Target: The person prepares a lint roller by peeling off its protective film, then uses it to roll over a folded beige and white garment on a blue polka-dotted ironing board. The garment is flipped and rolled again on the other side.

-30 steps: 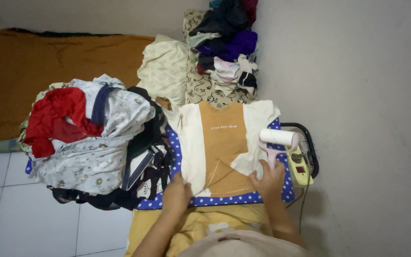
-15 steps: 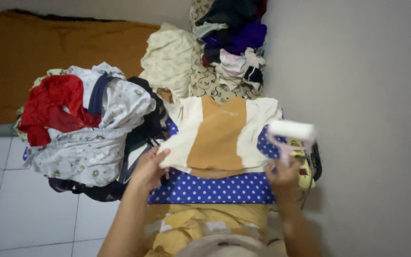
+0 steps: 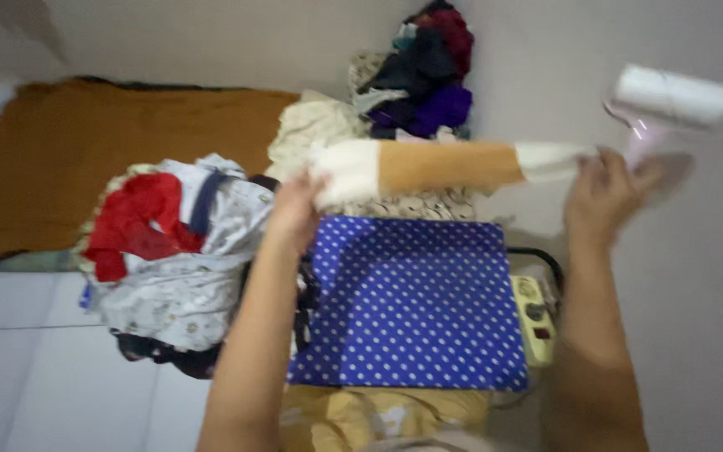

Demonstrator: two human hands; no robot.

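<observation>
Both hands raised, well apart: left hand point(image 3: 294, 209) grips the shirt point(image 3: 445, 166) at 9 o'clock, right hand point(image 3: 608, 194) pinches its other end plus a white steamer point(image 3: 671, 105). Dotted blue board point(image 3: 412, 305) lies below.

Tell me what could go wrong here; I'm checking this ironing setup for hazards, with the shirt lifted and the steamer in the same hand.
The right hand holds both the handheld steamer and one end of the white-and-tan shirt, so the grip may slip and drop the steamer. The power strip lies at the edge of the dotted board, where it could be knocked. The clothes pile beside the left hand could topple.
</observation>
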